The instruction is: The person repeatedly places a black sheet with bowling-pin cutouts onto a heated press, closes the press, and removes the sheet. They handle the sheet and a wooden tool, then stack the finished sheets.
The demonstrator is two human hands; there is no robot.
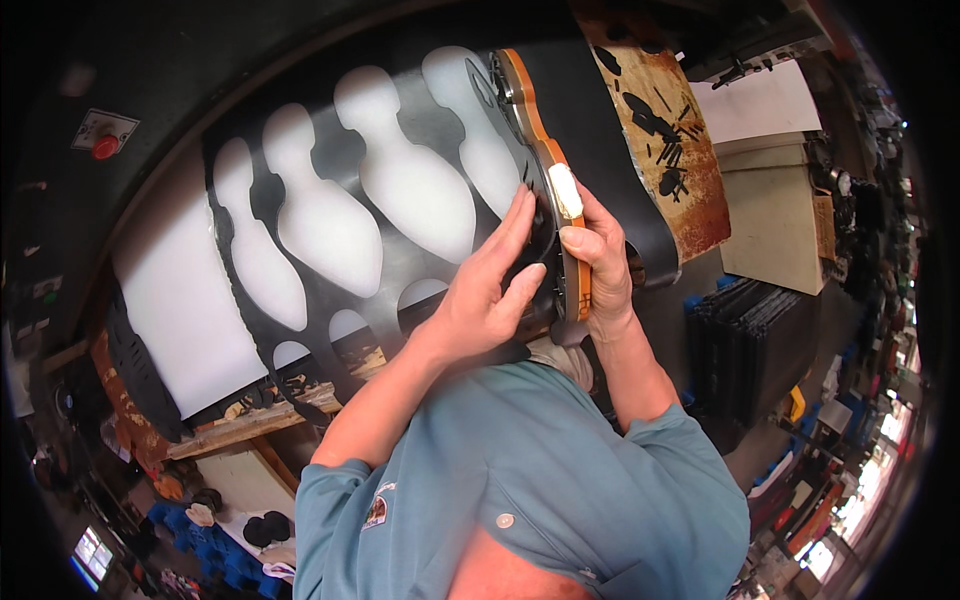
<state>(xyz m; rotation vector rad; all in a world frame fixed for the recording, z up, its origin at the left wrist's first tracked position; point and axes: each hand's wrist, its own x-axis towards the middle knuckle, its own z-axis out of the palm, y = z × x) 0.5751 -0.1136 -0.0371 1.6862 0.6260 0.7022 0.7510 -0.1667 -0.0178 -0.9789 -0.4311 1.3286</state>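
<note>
Right hand (605, 265) wraps the die (549, 150), thumb over its orange rim, the piece tipped on edge! Left hand (485, 295), flat, thumb spread, sits at its dark face, covering part; any grip there, can't tell. To its left, a holed black sheet (337, 170); beyond the right, scraps (665, 135), a dark stack (755, 345), a beige box (770, 235), contents hidden.

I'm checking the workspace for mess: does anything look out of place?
Yes: black scraps lie scattered over the blotchy brown board, upper right, looking uncleared. The black sheet also has a ragged left edge, unlike a clean cut.
</note>
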